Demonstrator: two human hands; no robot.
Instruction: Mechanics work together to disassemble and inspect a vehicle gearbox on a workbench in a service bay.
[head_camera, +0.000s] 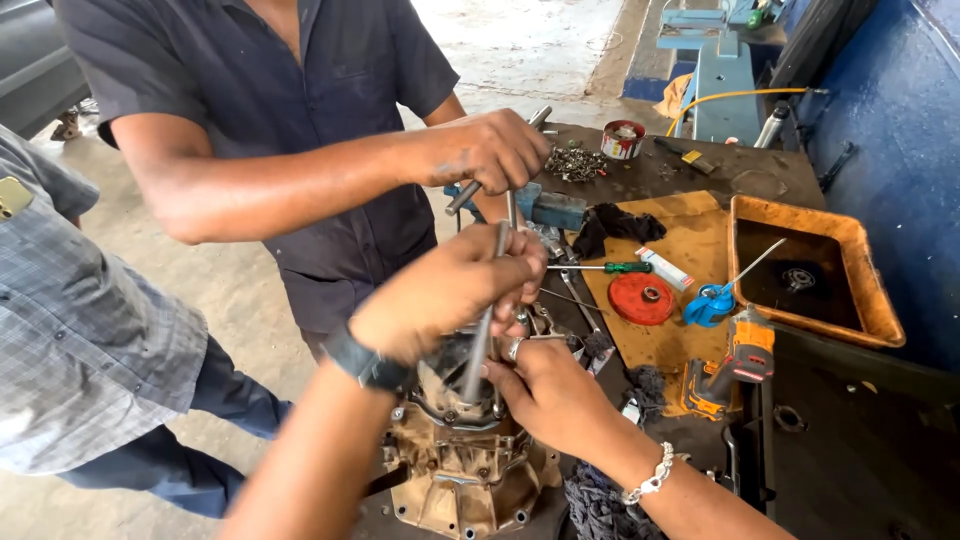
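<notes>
Over the gearbox housing (465, 465) on the bench (850, 440), the left hand (450, 295) grips a metal rod (484, 320); at four o'clock, the right hand (550, 395) pinches its base; a co-worker's hand (490, 150) clasps a bar (460, 197).

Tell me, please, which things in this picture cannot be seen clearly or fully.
Head view only:
- Top of the gearbox housing: hidden behind the left hand and right hand.
- Lower end of the metal rod: lost among the fingers.
- Co-worker's tool: mostly wrapped by the co-worker's hand.
- Contents of the orange tray: dark, unclear.
- Pile of small parts: too small.
</notes>
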